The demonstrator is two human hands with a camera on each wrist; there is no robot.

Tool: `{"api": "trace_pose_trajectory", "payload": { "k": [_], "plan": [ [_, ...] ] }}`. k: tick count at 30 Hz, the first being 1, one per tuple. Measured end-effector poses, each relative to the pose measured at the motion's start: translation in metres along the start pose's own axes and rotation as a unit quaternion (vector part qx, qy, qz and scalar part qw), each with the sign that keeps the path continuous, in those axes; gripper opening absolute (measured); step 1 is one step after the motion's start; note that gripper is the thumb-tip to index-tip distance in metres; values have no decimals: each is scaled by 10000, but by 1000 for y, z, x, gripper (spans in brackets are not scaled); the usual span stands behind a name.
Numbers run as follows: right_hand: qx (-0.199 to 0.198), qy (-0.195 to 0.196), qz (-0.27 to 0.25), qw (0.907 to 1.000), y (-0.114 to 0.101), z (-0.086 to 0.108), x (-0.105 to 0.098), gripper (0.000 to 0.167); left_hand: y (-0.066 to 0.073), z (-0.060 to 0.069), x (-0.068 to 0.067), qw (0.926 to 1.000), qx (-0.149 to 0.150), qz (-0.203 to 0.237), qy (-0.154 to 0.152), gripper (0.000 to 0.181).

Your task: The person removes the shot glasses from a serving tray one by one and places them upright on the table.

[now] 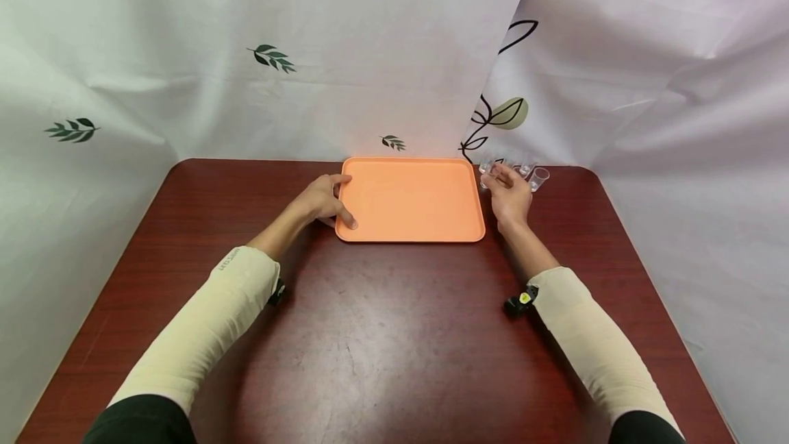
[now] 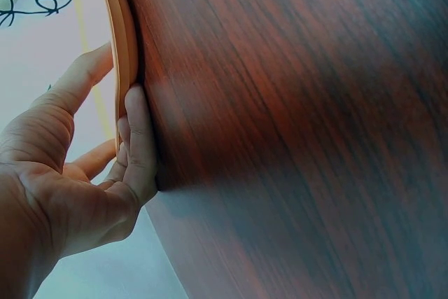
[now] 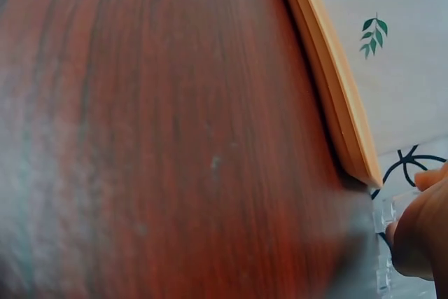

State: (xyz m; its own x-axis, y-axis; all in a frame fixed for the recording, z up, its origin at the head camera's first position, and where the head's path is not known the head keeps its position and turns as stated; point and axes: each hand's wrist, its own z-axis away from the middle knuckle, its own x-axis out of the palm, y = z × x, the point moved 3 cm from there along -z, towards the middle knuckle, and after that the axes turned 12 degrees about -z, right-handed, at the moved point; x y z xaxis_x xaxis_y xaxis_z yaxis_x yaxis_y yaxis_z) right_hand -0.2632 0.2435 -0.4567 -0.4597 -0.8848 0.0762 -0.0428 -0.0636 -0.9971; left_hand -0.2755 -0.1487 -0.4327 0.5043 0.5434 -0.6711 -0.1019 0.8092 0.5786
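Observation:
An orange tray (image 1: 411,201) lies flat at the table's far edge. At its left side, my left hand (image 1: 322,199) grips the rim, with the thumb over the top near the front corner; the left wrist view shows other fingers (image 2: 142,134) against the outer side. To the right of the tray, my right hand (image 1: 510,199) pinches a small clear cup (image 1: 485,166) close to the tray's right edge. Several similar clear cups stand around it, one of them a tilted cup (image 1: 539,178) beside the knuckles. The right wrist view shows clear plastic (image 3: 393,206) by the fingers, partly hidden.
A dark red-brown wooden table (image 1: 370,334) spreads out in front of the tray. White cloth (image 1: 308,101) with leaf prints hangs right behind the table's far edge and along both sides.

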Motion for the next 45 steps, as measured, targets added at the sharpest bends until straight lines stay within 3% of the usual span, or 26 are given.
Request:
{"api": "trace_pose_trajectory", "payload": {
  "k": [22, 35, 42, 45],
  "plan": [
    [306, 245, 679, 9969, 7, 0, -8, 52, 0, 0, 1, 10000, -4, 23, 26, 127],
    [446, -109, 730, 9963, 2, 7, -22, 57, -1, 2, 2, 10000, 30, -47, -4, 128],
    [629, -215, 1033, 9924, -7, 14, -40, 56, -2, 2, 6, 9992, 309, -237, -68, 123],
    [560, -256, 860, 9944, -10, 15, -49, 51, -3, 4, 8, 9987, 448, -235, -78, 119]
  ]
}}
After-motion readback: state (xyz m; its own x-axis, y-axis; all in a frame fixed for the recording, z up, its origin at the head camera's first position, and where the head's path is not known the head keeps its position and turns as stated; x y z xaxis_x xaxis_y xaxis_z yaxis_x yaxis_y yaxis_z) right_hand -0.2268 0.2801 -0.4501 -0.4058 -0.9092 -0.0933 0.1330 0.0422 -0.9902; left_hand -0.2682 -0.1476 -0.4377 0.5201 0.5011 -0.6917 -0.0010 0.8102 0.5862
